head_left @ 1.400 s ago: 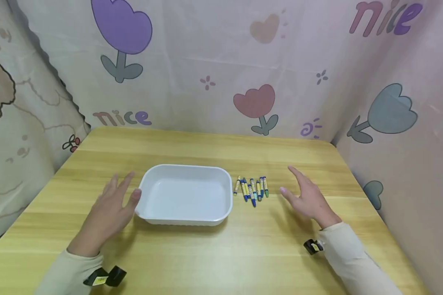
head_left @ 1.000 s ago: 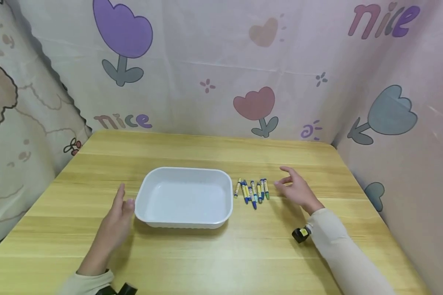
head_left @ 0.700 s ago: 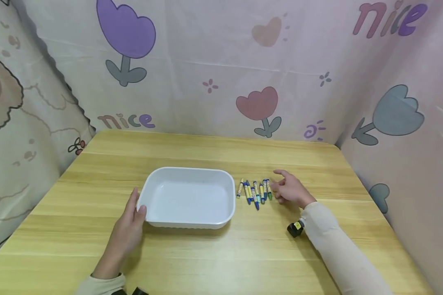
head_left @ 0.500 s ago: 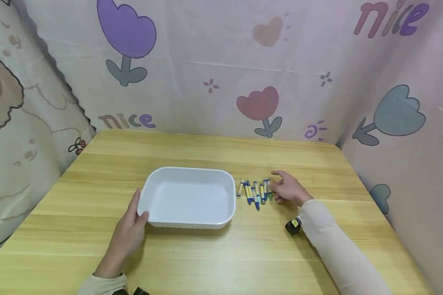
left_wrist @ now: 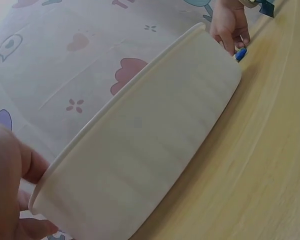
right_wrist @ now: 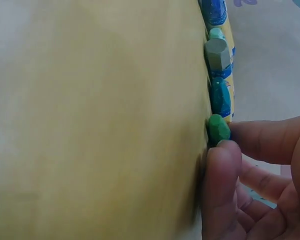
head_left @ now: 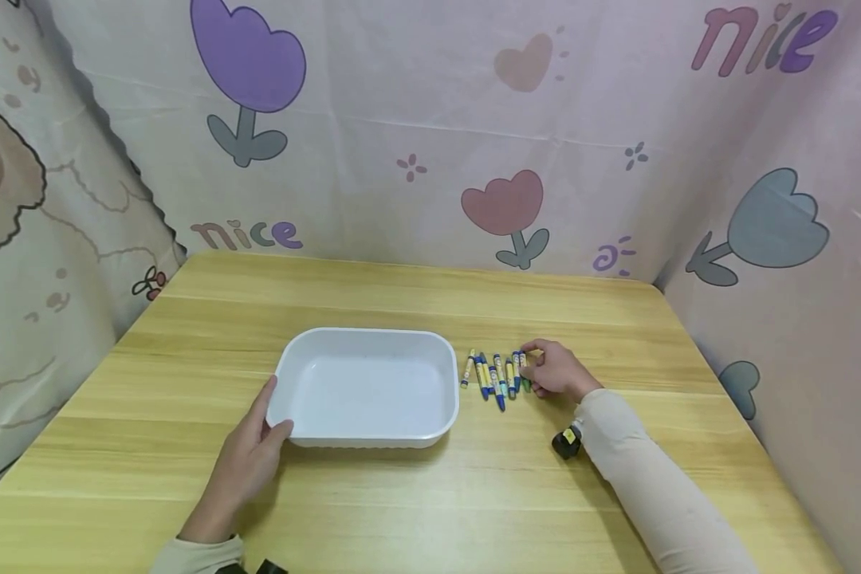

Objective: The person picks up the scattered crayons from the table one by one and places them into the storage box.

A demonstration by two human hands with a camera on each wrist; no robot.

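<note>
A white plastic tray [head_left: 369, 391] stands on the table, its inside bare. My left hand [head_left: 247, 458] grips its near left corner; the left wrist view shows thumb and fingers on either side of the rim [left_wrist: 115, 100]. To the tray's right lie several crayons [head_left: 497, 387] in yellow and blue wrappers, side by side. My right hand [head_left: 558, 371] is at the right end of this row. Its thumb and index finger pinch the green crayon [right_wrist: 218, 129], still on the table beside a teal crayon [right_wrist: 220, 97] and a grey one [right_wrist: 218, 54].
The wooden table [head_left: 402, 510] runs back to a printed curtain [head_left: 373, 104] with flowers and lettering, which also closes off both sides. A small black camera [head_left: 566, 442] sits on the right wrist, by the pale sleeve [head_left: 660, 486].
My left hand has come in from the left and taken hold of the tray's corner. The right hand has moved left to the crayons, and its fingers have closed on the green one.
</note>
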